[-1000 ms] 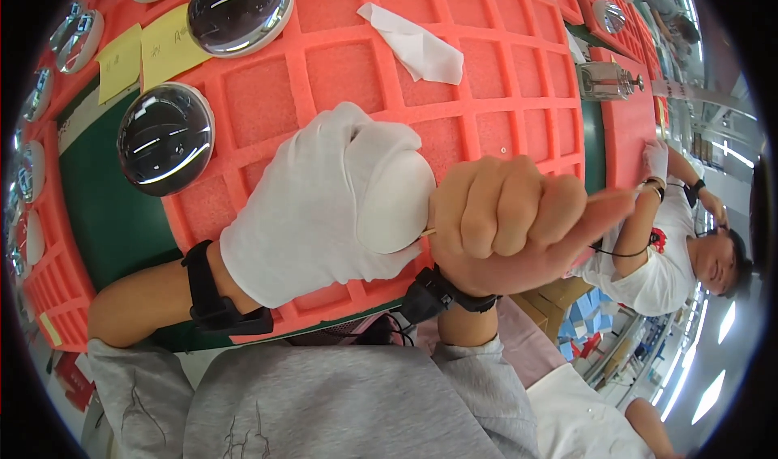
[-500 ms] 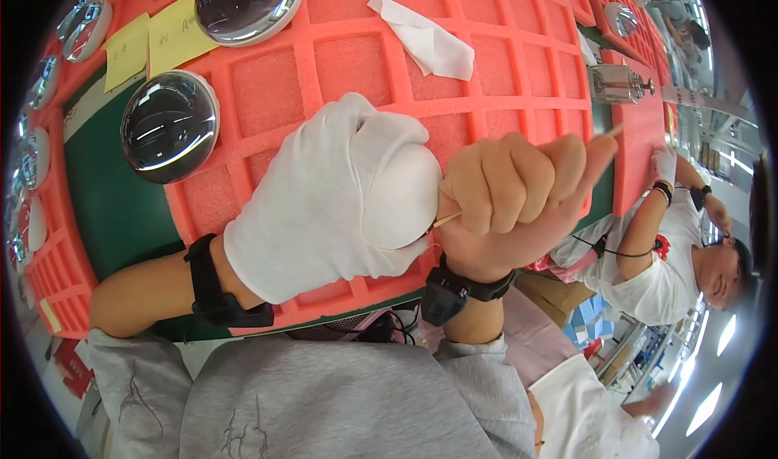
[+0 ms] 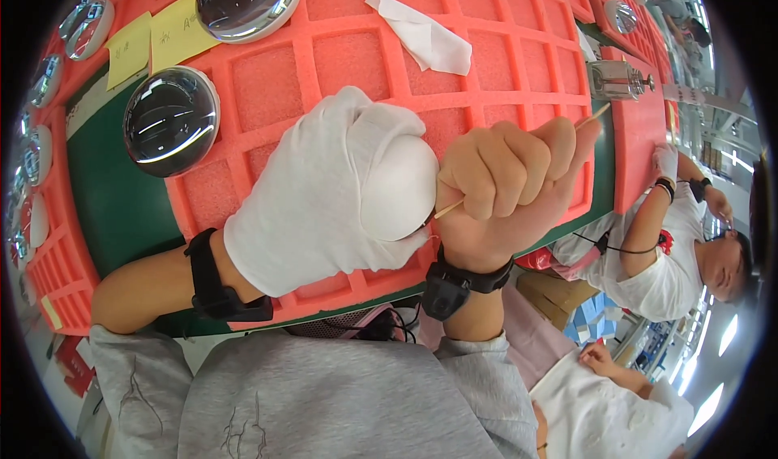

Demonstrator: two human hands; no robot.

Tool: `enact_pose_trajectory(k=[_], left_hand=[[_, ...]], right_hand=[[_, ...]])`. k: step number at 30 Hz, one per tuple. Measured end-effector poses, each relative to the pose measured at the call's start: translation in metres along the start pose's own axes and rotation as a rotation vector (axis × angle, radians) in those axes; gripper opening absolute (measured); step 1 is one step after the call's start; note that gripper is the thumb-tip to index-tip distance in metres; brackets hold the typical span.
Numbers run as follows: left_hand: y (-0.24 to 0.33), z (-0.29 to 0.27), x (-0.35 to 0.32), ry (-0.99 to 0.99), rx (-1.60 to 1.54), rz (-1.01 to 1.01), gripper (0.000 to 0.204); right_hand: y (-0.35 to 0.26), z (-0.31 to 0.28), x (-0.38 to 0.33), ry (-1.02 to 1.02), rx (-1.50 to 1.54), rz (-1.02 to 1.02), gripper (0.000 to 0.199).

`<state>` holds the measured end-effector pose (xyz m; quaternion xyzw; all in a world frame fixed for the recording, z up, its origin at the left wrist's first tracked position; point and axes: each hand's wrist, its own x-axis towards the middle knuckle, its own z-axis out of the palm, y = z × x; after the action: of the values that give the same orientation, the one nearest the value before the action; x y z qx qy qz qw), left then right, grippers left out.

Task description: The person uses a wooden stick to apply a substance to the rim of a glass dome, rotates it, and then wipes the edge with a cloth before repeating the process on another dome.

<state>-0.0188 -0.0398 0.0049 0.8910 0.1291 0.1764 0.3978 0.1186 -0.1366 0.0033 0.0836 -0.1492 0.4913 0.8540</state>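
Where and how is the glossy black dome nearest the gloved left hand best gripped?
Probably by its pale rim, from above, fingers spread to opposite edges: the glossy black dome is smooth and bulging, with no visible handle. The gloved left hand is cupped around a white rounded piece.

I am looking into what appears to be a factory workshop: coral-red foam trays (image 3: 308, 62) with square compartments cover a flat green worktop (image 3: 121, 208), glossy dark domed units (image 3: 171, 121) recur, and white-shirted co-workers (image 3: 655, 277) stay nearby under bright white ceiling lights (image 3: 726, 337).
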Motion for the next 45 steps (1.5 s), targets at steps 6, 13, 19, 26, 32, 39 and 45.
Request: enact_pose_trajectory(k=[6, 13, 19, 26, 32, 39, 45], left_hand=[[-0.003, 0.0, 0.002, -0.013, 0.094, 0.153, 0.065], [-0.002, 0.0, 0.001, -0.027, -0.051, -0.021, 0.062], [-0.003, -0.002, 0.002, -0.024, 0.083, 0.135, 0.064], [-0.004, 0.001, 0.0, 0.031, 0.041, 0.134, 0.062], [-0.006, 0.002, 0.002, -0.048, 0.131, 0.157, 0.061], [-0.004, 0.001, 0.0, 0.019, -0.031, 0.074, 0.055], [-0.004, 0.001, 0.003, -0.048, 0.193, 0.188, 0.059]], right_hand=[[0.012, 0.013, -0.004, -0.195, -0.616, -0.011, 0.059], [0.004, 0.006, -0.002, -0.112, -0.4, -0.002, 0.058], [0.011, 0.008, -0.002, -0.244, -0.621, 0.007, 0.057], [0.005, -0.001, -0.001, -0.111, -0.317, 0.007, 0.058], [0.007, 0.008, -0.003, -0.201, -0.54, 0.037, 0.058], [0.007, 0.012, -0.001, -0.085, -0.345, 0.081, 0.069], [0.007, 0.01, -0.003, -0.086, -0.455, -0.01, 0.057]])
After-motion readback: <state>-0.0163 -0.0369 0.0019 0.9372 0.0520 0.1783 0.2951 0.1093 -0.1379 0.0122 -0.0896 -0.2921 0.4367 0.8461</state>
